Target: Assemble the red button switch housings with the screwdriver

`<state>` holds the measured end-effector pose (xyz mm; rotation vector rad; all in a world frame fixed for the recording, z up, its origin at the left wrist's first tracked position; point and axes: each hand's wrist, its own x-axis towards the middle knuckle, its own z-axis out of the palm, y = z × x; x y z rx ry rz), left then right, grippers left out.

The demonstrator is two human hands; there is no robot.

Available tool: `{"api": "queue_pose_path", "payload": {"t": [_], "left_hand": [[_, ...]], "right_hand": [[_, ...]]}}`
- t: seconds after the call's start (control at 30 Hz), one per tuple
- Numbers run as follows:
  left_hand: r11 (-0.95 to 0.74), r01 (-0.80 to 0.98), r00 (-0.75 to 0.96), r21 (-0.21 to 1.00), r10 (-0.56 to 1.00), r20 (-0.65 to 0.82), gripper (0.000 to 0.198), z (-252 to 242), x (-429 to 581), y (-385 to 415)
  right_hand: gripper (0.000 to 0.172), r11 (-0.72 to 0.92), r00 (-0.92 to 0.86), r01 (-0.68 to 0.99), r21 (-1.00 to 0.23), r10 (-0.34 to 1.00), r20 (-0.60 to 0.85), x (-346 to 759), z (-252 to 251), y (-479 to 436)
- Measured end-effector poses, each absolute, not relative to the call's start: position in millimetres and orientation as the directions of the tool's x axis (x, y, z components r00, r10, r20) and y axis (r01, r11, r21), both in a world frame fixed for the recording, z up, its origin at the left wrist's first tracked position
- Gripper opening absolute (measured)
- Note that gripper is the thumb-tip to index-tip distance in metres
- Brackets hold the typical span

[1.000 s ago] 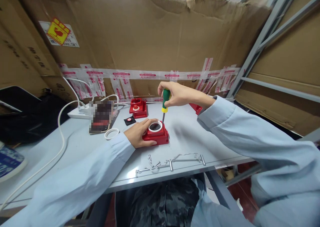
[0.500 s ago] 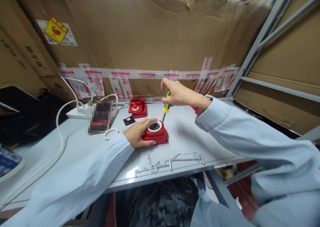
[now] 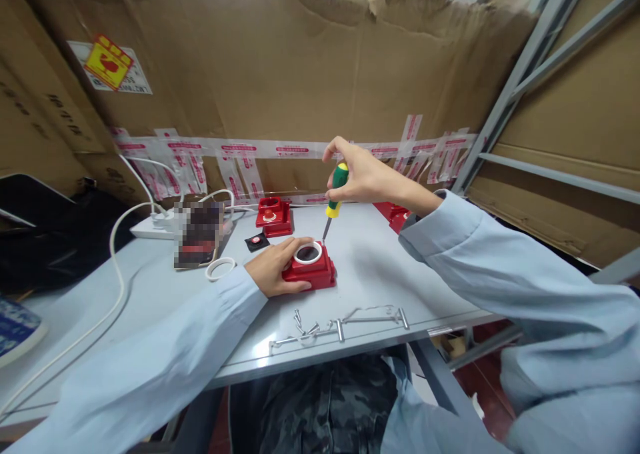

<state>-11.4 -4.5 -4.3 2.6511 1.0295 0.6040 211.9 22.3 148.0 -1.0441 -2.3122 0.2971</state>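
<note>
A red box-shaped housing (image 3: 320, 275) with a white ring (image 3: 308, 253) around a dark round opening sits on the table. My left hand (image 3: 274, 267) grips the housing from its left side, fingers over the top and thumb along the front. Above and to the right, my right hand (image 3: 357, 174) is closed on a green and yellow screwdriver (image 3: 340, 181), its thumb and fingers around the handle. The screwdriver leans slightly, tip down at the housing's back right corner. Whether the tip sits in a screw is too small to tell.
Several loose screws (image 3: 313, 330) and metal pins lie near the table's front edge. Behind are another red housing (image 3: 275, 217), a small black square part (image 3: 257, 242) and a loose white ring (image 3: 220, 269). A phone (image 3: 200, 237) and power strip (image 3: 150, 226) stand left; cardboard (image 3: 300, 74) walls the back.
My right hand has risen slightly and shifted its grip, so more of the screwdriver's green handle shows. My left hand still grips the housing.
</note>
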Motion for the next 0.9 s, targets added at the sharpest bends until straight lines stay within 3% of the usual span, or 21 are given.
{"api": "queue_pose_path", "payload": {"t": [0.13, 0.2, 0.3, 0.4, 0.5, 0.73, 0.9], "left_hand": [[-0.714, 0.627, 0.638, 0.311, 0.7, 0.321, 0.076, -3.0, -12.7, -7.5], [-0.713, 0.65, 0.597, 0.262, 0.693, 0.405, 0.075, 0.1, -11.1, -11.9], [-0.753, 0.616, 0.553, 0.23, 0.621, 0.555, 0.049, 6.4, -4.8, -22.1], [-0.805, 0.564, 0.575, 0.183, 0.542, 0.612, 0.017, 10.4, 2.5, -33.0], [-0.836, 0.528, 0.639, 0.149, 0.506, 0.579, 0.014, 10.0, 6.5, -41.6], [-0.872, 0.471, 0.804, 0.134, 0.487, 0.341, 0.013, 4.7, 10.1, -56.3], [-0.86, 0.493, 0.78, 0.13, 0.503, 0.373, 0.013, 13.1, 3.7, -52.6]], "right_hand": [[0.04, 0.711, -0.53, 0.58, -0.398, 0.7, 0.479, 219.9, 161.6, 8.4], [0.039, 0.727, -0.539, 0.551, -0.409, 0.685, 0.49, 222.1, 164.3, -0.5], [0.036, 0.745, -0.571, 0.485, -0.458, 0.667, 0.479, 221.2, 160.9, -12.9], [0.035, 0.755, -0.606, 0.427, -0.497, 0.647, 0.462, 218.3, 154.1, -21.1], [0.035, 0.754, -0.617, 0.411, -0.512, 0.644, 0.452, 218.9, 151.7, -23.7], [0.035, 0.738, -0.56, 0.467, -0.487, 0.674, 0.482, 230.3, 153.2, -17.9], [0.034, 0.735, -0.548, 0.494, -0.464, 0.678, 0.49, 231.8, 151.3, -16.1]]}}
